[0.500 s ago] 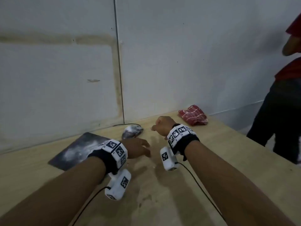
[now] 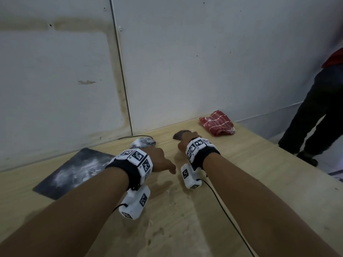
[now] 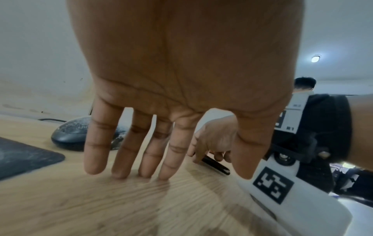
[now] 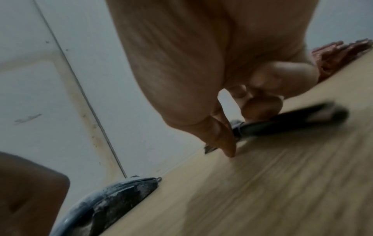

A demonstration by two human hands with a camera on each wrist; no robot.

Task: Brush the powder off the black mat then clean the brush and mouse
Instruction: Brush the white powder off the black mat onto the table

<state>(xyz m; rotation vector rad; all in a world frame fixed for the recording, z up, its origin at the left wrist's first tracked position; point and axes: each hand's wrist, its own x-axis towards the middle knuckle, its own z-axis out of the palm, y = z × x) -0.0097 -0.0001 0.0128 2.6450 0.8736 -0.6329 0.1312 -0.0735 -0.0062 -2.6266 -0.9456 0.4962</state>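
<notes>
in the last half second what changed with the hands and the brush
The right hand now shows brush bristles at its far side, its fingers closing on the black handle. The left hand stays open, its fingertips on the table. The mat, mouse and red cloth have not moved.

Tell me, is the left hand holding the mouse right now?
No, the left hand has straight, spread fingers above the table, apart from the powdery mouse behind them.

Head view looks down; wrist views low (both show mouse (image 3: pixel 70 135)).
</notes>
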